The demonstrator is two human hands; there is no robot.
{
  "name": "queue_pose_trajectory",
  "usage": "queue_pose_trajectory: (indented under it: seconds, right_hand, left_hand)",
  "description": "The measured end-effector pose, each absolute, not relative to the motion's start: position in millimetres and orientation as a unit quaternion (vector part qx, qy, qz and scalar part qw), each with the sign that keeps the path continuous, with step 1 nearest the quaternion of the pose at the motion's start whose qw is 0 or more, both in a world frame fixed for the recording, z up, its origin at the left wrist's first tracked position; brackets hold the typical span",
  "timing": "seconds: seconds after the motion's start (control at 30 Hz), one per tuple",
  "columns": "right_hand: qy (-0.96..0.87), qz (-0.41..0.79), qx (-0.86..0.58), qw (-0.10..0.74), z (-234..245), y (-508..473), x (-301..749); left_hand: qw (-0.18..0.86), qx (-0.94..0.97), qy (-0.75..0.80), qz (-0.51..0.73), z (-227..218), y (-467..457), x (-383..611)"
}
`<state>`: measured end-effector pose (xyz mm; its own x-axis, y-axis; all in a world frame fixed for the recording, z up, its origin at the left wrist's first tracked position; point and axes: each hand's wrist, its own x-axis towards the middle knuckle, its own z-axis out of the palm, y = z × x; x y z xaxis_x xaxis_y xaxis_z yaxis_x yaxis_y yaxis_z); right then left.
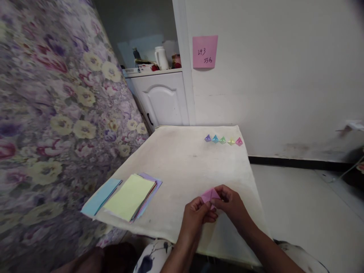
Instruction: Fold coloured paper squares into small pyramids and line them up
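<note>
Hemmed in by floral curtain (71, 113) and plain off-white wall (278, 76), softly lit.
Fitted with white arched-panel cabinet door (165, 104) under a shadowed alcove (136, 22); edged with black baseboard (284, 162) above pale floor (287, 204).

We see pink paper (211, 194), figures (222, 140) in purple, blue, green, yellow and pink, a cream cloth (176, 159), a white cabinet (162, 100), a pink note (204, 42) and a curtain (66, 108) patterned with purple, pink and pale-yellow flowers (84, 129).

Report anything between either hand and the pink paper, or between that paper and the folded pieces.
Nothing visible: the left hand and right hand both hold the pink paper; beyond them, only tabletop shows before the folded pieces.
</note>
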<state>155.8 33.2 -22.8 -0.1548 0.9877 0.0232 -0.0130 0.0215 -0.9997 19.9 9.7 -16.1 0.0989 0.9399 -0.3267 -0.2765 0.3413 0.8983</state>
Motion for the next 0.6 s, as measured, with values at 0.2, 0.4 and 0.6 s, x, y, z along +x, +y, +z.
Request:
queue_pose_trajectory:
  seconds: [0.2, 0.4, 0.6]
  right_hand:
    - [-0.559, 0.507, -0.478, 0.448, -25.7, 35.3, 155.3]
    - [-0.533, 0.516, -0.475, 0.474, -25.0, 34.0, 154.0]
    - [-0.527, 0.528, -0.466, 0.475, -19.2, 29.6, 150.0]
  left_hand:
    - [0.635, 0.373, 0.507, 0.448, -19.9, 10.2, 21.6]
    - [0.637, 0.391, 0.499, 0.439, -21.3, 8.4, 23.7]
    - [0.615, 0.401, 0.521, 0.435, -18.1, 9.2, 20.4]
